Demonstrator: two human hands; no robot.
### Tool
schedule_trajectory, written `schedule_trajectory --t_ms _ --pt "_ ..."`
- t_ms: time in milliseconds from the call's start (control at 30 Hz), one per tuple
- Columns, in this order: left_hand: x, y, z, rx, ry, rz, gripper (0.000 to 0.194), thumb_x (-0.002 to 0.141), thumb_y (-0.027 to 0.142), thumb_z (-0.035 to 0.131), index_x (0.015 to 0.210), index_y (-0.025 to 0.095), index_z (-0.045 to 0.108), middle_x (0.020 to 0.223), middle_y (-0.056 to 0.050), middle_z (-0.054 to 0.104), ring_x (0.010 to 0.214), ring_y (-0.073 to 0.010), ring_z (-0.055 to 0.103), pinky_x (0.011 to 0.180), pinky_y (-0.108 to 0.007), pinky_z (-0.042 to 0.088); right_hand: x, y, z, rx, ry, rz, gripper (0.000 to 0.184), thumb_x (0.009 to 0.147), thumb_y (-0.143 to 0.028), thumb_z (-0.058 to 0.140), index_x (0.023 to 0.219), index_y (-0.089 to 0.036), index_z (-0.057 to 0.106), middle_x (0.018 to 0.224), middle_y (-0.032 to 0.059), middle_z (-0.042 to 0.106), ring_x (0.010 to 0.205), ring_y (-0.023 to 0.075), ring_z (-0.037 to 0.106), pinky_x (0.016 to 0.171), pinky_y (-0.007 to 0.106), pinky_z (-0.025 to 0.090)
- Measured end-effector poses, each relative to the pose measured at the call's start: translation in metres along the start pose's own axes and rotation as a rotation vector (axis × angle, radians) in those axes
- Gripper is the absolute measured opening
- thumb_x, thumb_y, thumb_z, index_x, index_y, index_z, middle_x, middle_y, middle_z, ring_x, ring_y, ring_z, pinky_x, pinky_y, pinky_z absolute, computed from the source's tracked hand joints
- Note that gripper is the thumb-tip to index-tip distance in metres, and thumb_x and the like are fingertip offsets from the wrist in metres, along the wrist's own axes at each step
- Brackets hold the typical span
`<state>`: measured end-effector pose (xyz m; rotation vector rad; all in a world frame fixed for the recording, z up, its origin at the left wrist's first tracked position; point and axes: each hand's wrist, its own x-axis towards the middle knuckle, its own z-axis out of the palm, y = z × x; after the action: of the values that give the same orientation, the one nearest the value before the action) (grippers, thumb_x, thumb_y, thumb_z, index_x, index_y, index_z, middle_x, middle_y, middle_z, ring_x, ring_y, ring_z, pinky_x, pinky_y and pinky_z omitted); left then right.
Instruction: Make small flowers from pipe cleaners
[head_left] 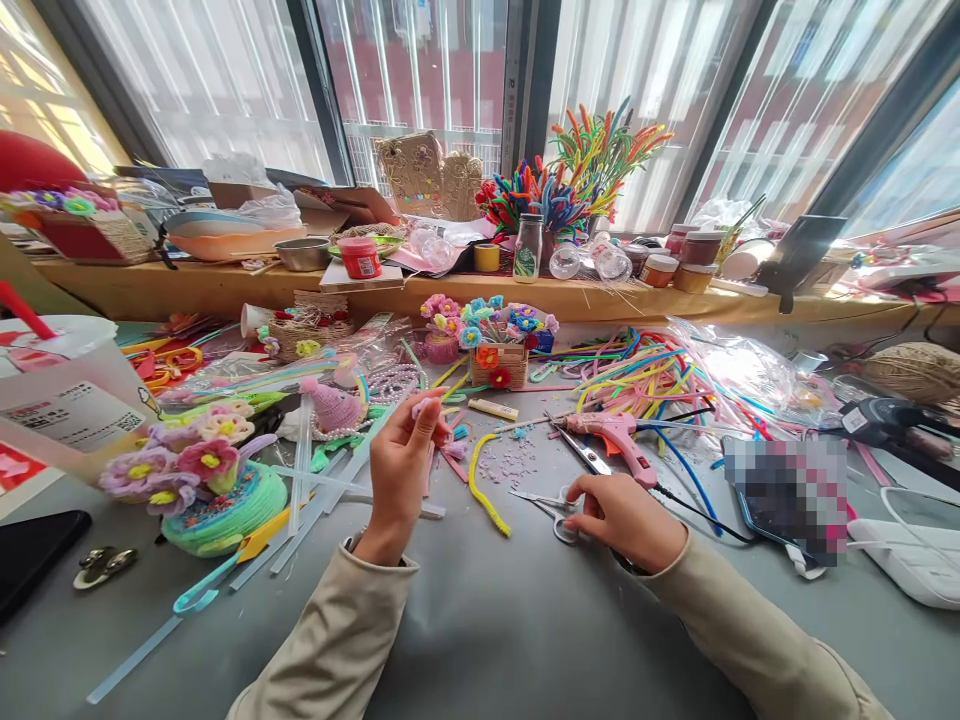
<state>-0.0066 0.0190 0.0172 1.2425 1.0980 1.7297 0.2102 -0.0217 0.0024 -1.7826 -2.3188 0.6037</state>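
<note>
My left hand [401, 465] is raised above the grey table [480, 620], fingers pinched on a small pink pipe-cleaner piece [421, 405]. My right hand [619, 515] rests on the table with its fingers closed around the handles of small silver scissors [551, 503]. A yellow pipe cleaner [484, 480] lies curved between the hands. A pink glue gun [619, 440] lies just beyond my right hand. Small pink trimmings [514, 462] are scattered on the table near it.
A green base with pink and purple pipe-cleaner flowers [199, 470] stands left. A drink cup [64, 395] is at far left. A pile of coloured pipe cleaners [645, 375] lies at the back right, a phone [787, 495] at right, a flower basket [499, 345] behind.
</note>
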Motion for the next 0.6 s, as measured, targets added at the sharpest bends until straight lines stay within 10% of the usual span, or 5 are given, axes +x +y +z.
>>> schedule_trajectory --t_ms 267,600 --pt "0.006 0.000 -0.004 0.123 0.081 0.062 0.034 0.067 0.034 0.054 0.099 0.020 0.057 0.072 0.001 0.059 0.059 -0.0063 0.048 0.057 -0.016 0.041 0.056 -0.025 -0.023 -0.192 0.230 -0.095 0.022 0.077 -0.031 0.044 0.077 -0.017 0.060 0.069 0.0039 0.061 0.067 0.0151 0.055 0.060 0.024 0.036" --pt "0.003 -0.004 -0.005 0.181 0.016 0.037 0.039 0.065 0.031 0.057 0.101 0.019 0.055 0.093 -0.004 0.062 0.079 -0.0130 0.054 0.071 -0.023 0.043 0.142 -0.049 0.010 -0.369 0.237 -0.111 0.023 0.077 -0.010 0.037 0.086 -0.012 0.058 0.088 0.0127 0.058 0.087 0.0208 0.052 0.069 0.029 0.039"
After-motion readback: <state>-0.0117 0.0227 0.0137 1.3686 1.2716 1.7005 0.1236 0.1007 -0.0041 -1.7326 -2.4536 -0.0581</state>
